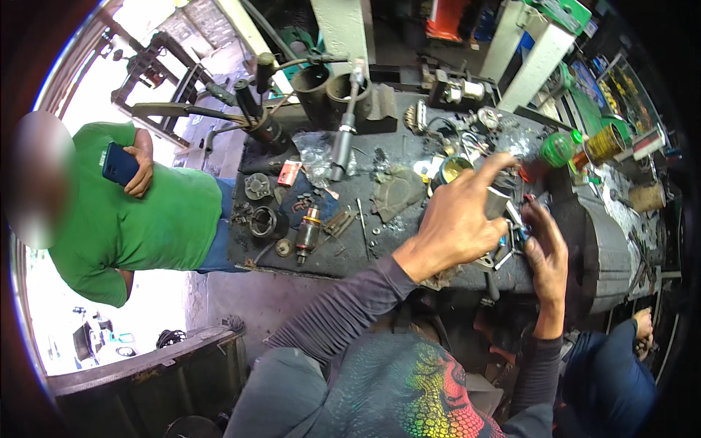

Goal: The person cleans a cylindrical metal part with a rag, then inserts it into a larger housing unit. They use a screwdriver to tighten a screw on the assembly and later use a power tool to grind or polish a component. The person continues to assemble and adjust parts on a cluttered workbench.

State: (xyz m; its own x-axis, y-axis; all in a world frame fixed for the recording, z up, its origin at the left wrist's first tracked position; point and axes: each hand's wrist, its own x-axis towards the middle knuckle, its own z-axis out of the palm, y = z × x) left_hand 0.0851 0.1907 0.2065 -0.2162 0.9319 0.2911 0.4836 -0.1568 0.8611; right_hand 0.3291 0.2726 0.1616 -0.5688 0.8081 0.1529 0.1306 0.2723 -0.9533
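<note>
My left hand (pixel 456 226) reaches over the dark workbench (pixel 394 157), index finger stretched out and fingers apart. A grey metal piece (pixel 497 204) shows beside its fingers; whether they touch it is unclear. To the right, my right hand (pixel 548 255) is raised with its fingers loosely bent and apart, and no held thing shows. Between the hands lie metal spanners (pixel 504 260) and a small blue part, partly covered by my fingers. Just beyond my left hand stands an open round tin (pixel 454 169) with something yellowish inside.
On the bench's left lie a motor armature (pixel 308 235), a screwdriver (pixel 362 228), a metal ring housing (pixel 267 222) and a red box (pixel 289 173). Metal cups (pixel 314 91) stand behind; a green bottle (pixel 557 150) stands right. A green-shirted person (pixel 146 197) holds a phone (pixel 120 163). Another person (pixel 610 379) is lower right.
</note>
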